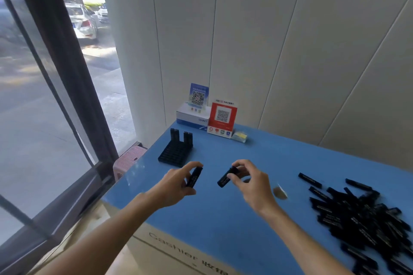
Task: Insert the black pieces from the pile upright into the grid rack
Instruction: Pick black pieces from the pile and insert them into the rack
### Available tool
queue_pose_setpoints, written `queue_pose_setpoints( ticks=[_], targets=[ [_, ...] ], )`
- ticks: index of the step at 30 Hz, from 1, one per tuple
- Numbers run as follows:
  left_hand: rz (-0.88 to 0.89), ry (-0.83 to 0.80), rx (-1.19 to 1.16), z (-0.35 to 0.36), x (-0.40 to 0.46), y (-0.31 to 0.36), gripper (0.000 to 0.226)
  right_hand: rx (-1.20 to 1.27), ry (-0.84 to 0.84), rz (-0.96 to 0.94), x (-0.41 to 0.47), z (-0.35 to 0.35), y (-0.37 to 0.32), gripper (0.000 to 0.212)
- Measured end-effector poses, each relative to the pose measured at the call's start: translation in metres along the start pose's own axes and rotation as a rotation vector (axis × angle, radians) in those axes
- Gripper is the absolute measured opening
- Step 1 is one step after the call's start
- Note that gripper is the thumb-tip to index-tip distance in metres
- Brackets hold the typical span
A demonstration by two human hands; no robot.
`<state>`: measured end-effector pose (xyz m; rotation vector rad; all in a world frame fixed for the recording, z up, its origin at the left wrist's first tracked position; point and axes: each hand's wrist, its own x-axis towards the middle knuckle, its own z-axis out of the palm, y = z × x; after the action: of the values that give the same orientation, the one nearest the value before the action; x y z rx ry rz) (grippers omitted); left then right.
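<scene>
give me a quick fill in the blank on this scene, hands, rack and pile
1. Each hand, the left hand and the right hand, holds ____ black piece.
2. The grid rack lies nearer the ____ hand.
3. The pile of black pieces lies on the ____ tabletop.
4. The pieces already in the rack stand along its ____ edge.

Missing words: one; left; blue; far

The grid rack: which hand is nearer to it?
The left hand. It holds a black piece just in front of the grid rack; the right hand, holding another piece, is farther to the right, toward the pile.
</scene>
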<state>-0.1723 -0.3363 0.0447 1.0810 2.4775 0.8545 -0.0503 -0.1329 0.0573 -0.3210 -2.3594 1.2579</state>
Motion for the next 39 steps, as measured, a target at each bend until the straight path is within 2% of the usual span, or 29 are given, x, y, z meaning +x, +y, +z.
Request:
queue_pose_setpoints(
  ticks=[14,22,30,37,39],
  targets=[
    [-0.099,0.095,-0.034,-0.072,0.057,-0.098,0.057,-0.049,-0.094,-0.009,0.125,0.08,0.012,0.018],
    [-0.125,0.115,-0.048,-0.091,0.098,-0.138,0.051,-0.099,-0.151,-0.06,0.18,0.125,0.02,0.012],
    [-0.083,0.1,-0.053,-0.099,0.16,-0.178,0.052,-0.157,-0.082,-0.07,0.234,0.166,0.022,0.013],
    [-0.031,0.058,-0.128,-0.102,0.186,-0.212,0.048,-0.264,-0.097,-0.009,0.267,0.201,0.018,0.016],
    [-0.01,0.065,-0.162,-0.105,0.19,-0.218,0.047,-0.323,-0.155,0.022,0.273,0.208,0.018,0.015]
  ],
)
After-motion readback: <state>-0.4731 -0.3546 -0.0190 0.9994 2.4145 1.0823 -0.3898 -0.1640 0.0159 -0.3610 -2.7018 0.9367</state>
